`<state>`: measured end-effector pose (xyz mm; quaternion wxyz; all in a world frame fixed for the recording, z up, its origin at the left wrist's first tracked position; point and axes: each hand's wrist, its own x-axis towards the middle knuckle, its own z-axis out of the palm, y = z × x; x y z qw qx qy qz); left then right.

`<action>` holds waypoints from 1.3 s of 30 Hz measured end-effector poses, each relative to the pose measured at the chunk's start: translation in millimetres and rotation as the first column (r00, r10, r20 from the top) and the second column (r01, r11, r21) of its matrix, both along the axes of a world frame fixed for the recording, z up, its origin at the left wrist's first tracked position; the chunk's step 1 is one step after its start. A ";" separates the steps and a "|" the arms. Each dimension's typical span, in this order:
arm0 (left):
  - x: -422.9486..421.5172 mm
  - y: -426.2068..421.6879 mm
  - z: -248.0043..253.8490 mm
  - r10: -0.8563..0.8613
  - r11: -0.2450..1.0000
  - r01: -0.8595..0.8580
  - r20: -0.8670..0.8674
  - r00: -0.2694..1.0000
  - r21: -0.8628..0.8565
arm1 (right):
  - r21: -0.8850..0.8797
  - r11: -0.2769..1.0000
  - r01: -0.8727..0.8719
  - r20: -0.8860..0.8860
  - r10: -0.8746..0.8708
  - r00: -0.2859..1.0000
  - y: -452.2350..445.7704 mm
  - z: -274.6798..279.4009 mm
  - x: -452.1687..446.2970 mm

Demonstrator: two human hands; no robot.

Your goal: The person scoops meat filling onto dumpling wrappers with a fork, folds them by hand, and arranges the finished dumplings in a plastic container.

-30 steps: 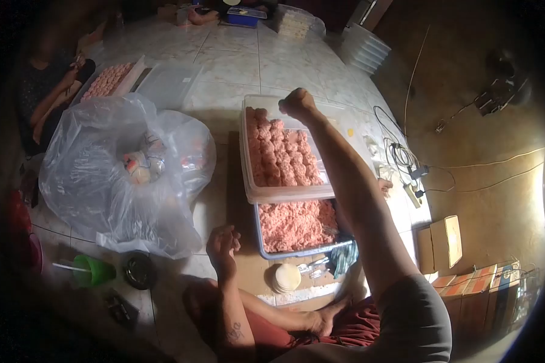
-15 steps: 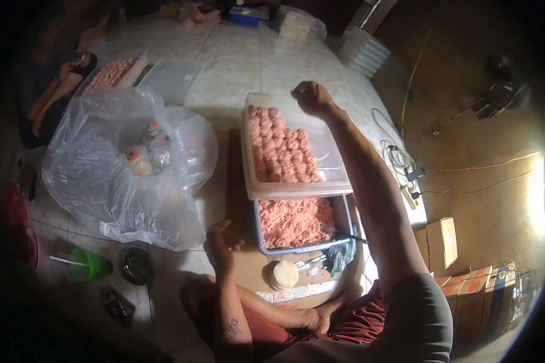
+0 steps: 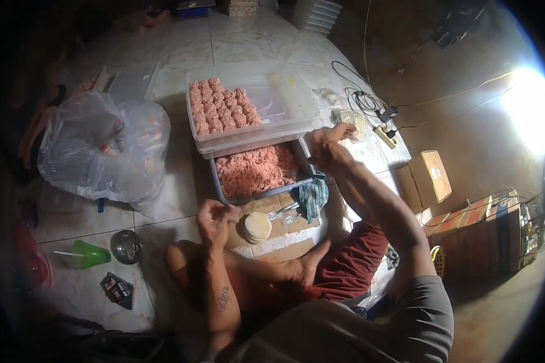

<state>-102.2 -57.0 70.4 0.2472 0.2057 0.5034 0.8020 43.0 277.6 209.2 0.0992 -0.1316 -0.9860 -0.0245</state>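
My left hand [image 3: 217, 221], its fingers curled, is just left of a stack of pale round discs [image 3: 258, 227]; anything inside it is hidden. Over the right end of a blue-rimmed tub [image 3: 257, 198] is my right hand [image 3: 332, 147], with bent fingers; whether it holds something small cannot be made out. Loose pink minced filling [image 3: 254, 172] fills the tub. A clear plastic box [image 3: 290, 94] rests partly over the tub's far side, with rows of pink lumps [image 3: 218, 107] in its left part. Forks [image 3: 284, 213] and a teal cloth [image 3: 313, 198] lie by the discs.
A large clear plastic bag [image 3: 103, 157] stands at the left. Nearer are a green cup [image 3: 92, 254] and a dark round dish [image 3: 126, 247]. Cables and a power strip [image 3: 386, 137] are at the right, beyond cartons [image 3: 466, 230]. Another person sits at the far left.
The view has swung right and down. My right hand has come back from above the clear box to the tub's right end. My left hand stays beside the discs.
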 end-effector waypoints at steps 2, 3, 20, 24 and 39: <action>15.5 1.5 -7.6 -0.132 0.988 0.133 0.007 0.991 -0.078 | 0.065 0.996 0.065 0.004 -0.066 0.998 -6.1 -16.3 10.6; 20.5 3.0 -10.8 -0.178 0.969 0.180 0.027 0.984 -0.167 | 0.079 0.993 0.086 0.025 -0.088 0.996 -7.0 -24.9 14.3; 64.2 20.3 58.2 -0.650 0.696 0.215 0.474 0.595 0.685 | -0.303 0.942 0.144 -0.204 -0.211 0.956 -82.1 -51.9 30.1; 60.6 32.1 53.4 -0.398 0.895 0.238 0.436 0.807 0.376 | -0.550 0.830 -0.089 -0.380 -0.154 0.912 -133.9 -19.6 68.3; 85.9 23.8 10.9 -0.204 0.832 -0.111 -0.486 0.850 -0.544 | -0.192 0.967 -0.168 -0.141 0.142 0.980 -47.8 -62.6 -17.4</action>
